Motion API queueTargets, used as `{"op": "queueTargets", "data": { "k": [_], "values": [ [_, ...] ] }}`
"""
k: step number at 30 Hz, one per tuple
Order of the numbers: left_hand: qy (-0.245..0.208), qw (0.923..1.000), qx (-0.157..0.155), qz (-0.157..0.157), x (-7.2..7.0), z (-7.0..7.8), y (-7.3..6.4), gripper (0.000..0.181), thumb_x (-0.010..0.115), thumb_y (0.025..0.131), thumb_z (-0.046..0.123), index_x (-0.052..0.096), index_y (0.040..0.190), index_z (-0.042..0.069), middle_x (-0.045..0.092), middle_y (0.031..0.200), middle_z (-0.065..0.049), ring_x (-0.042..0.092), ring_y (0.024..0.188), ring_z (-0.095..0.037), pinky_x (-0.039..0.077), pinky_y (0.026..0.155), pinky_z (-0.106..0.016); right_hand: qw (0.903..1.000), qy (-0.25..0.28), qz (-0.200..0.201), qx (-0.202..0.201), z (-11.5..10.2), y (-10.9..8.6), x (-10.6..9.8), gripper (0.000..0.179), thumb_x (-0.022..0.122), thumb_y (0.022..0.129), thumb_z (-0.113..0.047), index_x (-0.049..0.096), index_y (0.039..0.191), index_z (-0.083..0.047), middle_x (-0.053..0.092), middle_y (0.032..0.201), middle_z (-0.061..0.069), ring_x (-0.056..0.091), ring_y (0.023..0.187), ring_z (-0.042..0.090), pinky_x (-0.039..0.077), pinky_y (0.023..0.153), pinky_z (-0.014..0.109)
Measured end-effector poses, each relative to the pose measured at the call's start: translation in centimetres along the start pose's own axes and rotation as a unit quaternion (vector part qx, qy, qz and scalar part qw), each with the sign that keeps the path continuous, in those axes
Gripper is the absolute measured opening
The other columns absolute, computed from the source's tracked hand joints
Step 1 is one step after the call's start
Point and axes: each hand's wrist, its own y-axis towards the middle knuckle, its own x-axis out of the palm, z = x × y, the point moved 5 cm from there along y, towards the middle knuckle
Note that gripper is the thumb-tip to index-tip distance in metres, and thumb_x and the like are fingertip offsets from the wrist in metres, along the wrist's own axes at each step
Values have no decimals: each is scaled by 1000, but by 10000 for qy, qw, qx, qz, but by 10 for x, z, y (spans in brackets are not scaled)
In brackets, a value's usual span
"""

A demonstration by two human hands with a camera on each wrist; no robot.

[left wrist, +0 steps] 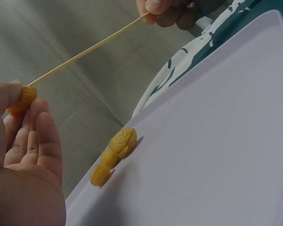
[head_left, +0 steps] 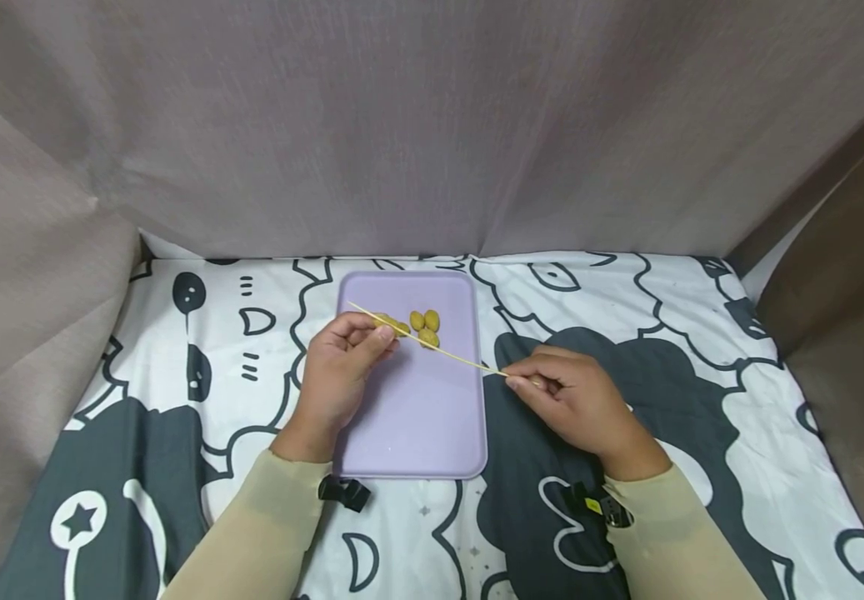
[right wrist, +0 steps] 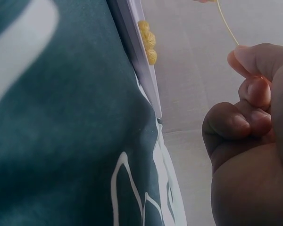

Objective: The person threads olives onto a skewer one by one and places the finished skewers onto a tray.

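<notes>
Yellow-brown and wrinkled, one small fruit-like piece point(left wrist: 22, 100) is pinched between thumb and fingers of the left hand point(head_left: 337, 367). It appears light, with a skin that should give under pressure; a firm squeeze could split it, and if moist it may slip. Recommended hold: lightly round its sides, fingertips clear of the stick's path. A thin pale skewer point(head_left: 469, 361) meets this piece, its far end projecting past the left fingertips in the head view; whether it pierces the piece or runs alongside cannot be confirmed. Just to the right of the left fingertips, three loose pieces point(head_left: 432, 319) of the same kind lie grouped on a lilac tray point(head_left: 417, 417), which sits below and between the hands; these are best lifted singly, by the sides. The skewer spans the gap between both hands. It is judged light and springy: the right wrist view shows a slight bow, so excess sideways load could snap it. At the right, the right hand point(head_left: 581, 400) grips its near end between thumb and forefinger, a sound place for straight, lengthwise pressure; a hold closer to the piece should reduce flexing.
</notes>
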Motion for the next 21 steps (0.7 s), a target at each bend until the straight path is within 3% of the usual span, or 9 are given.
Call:
{"op": "queueTargets", "data": {
  "k": [6,21],
  "values": [
    [214,9997,12,-95,2,-1,0,15,75,102,-6,71,100,8,83,93,1,79,84,-13,72,89,-32,10000,-25,-45,7,-1,0,-1,20,86,96,-1,87,111,-14,53,76,-14,46,64,1,41,58,16],
    [259,9991,-36,-335,8,0,-5,15,74,102,-6,69,100,8,83,94,2,80,86,-14,72,90,-32,9999,-65,-38,-130,-9,4,2,22,86,96,0,87,110,-17,52,75,-14,45,64,0,40,58,16]
  ]
}}
